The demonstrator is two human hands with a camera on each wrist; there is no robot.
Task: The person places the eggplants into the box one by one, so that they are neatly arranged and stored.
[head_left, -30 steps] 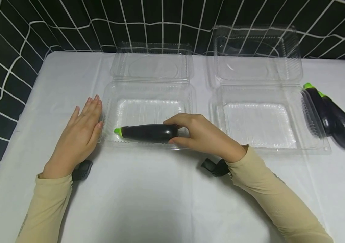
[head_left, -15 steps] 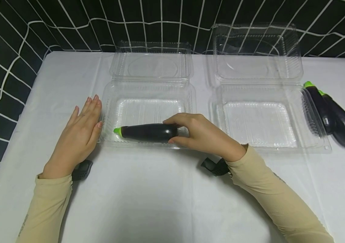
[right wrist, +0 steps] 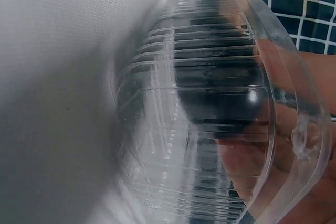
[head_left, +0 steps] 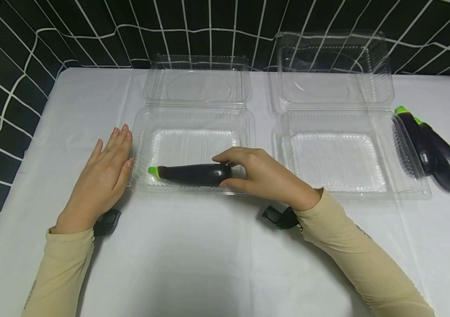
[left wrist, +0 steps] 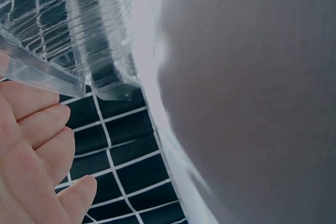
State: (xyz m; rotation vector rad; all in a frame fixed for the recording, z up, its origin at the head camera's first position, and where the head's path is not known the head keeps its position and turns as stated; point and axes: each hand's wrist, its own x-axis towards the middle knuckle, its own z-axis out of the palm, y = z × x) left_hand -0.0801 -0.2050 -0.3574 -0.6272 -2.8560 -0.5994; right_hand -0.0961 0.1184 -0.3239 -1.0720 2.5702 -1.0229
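In the head view, a dark eggplant [head_left: 193,175] with a green stem end lies lengthwise along the front of an opened clear plastic clamshell box [head_left: 193,116]. My right hand [head_left: 254,171] curls fingers and thumb around its thick right end. Through the clear wall in the right wrist view, the same eggplant [right wrist: 220,87] shows between thumb and fingers. My left hand [head_left: 107,176], fingers straight and together, stands beside the box's left wall; the left wrist view has its fingers [left wrist: 44,124] near that wall [left wrist: 100,40], where the green stem shows through.
A second opened clear clamshell box [head_left: 337,163] stands to the right. Two more eggplants [head_left: 447,158] lie beyond its right wall. White cloth [head_left: 193,246] covers the table, with a dark white-lined grid sheet [head_left: 197,42] behind.
The eggplant's body has settled slightly lower, its upper edge now a little nearer the front of the box. Both hands stay in place.
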